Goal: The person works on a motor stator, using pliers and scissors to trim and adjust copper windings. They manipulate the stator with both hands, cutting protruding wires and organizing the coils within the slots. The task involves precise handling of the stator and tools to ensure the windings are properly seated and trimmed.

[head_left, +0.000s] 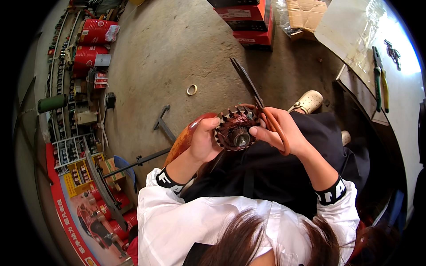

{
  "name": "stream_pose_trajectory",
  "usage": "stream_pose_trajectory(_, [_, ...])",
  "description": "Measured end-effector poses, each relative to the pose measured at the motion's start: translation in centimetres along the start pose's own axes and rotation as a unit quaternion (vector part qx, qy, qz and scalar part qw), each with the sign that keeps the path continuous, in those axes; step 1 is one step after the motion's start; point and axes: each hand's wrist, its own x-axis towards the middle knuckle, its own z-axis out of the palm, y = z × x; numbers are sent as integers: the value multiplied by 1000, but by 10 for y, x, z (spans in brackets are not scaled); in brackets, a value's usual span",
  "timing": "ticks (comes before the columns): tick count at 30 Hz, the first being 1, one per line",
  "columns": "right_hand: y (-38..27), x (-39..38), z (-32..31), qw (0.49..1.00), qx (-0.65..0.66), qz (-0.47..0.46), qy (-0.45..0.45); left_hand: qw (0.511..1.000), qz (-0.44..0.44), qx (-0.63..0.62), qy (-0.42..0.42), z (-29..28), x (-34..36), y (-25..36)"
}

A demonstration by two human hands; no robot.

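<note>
Head view. The work area is a bare concrete floor [177,48] in a workshop, with a white bench [399,88] at my right and stocked shelving [66,102] along my left. I sit with a dark apron over my lap.

My left hand [202,142] is closed around the rim of a wound motor armature [235,131], reddish-brown with dark teeth around its edge and a metal shaft end at its centre. It sits above my lap, between both hands. My right hand [282,131] is closed on the orange handles of a pair of scissors [248,84], with one fingertip resting on the armature face. The dark blades point up and away from me.

Risks, as I judge them:
- The blades lie close to the windings; a slip could nick the wire insulation.
- The armature is held by one hand only; a loosened grip could drop it to the concrete.
- My left fingers are near the blade path.

Packages and signs:
- Red cartons [248,20] with pale labels, stacked at the top centre.
- An open brown cardboard box [306,15] beside them.
- Red drums [91,44] at the upper left.
- A red and yellow banner [75,208] at the lower left.
- A tape ring [191,90] lies on the floor.
- Green-handled pliers [378,77] lie on the bench.
</note>
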Motion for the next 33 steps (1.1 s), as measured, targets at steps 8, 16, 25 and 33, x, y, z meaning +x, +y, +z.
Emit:
stream_pose_trajectory(8, [-4, 1, 1, 1000, 2, -1, 0, 994, 15, -110, -23, -16, -2, -12])
stream_pose_trajectory(16, [-4, 1, 3, 1000, 19, 9, 10, 991, 7, -135, -16, -17, -3, -13])
stream_pose_trajectory(25, [-2, 1, 2, 999, 1, 46, 25, 988, 0, -153, -32, -23, -1, -16])
stream_pose_trajectory(33, [5, 2, 3, 999, -12, 14, 39, 988, -5, -152, -27, -23, -2, -15])
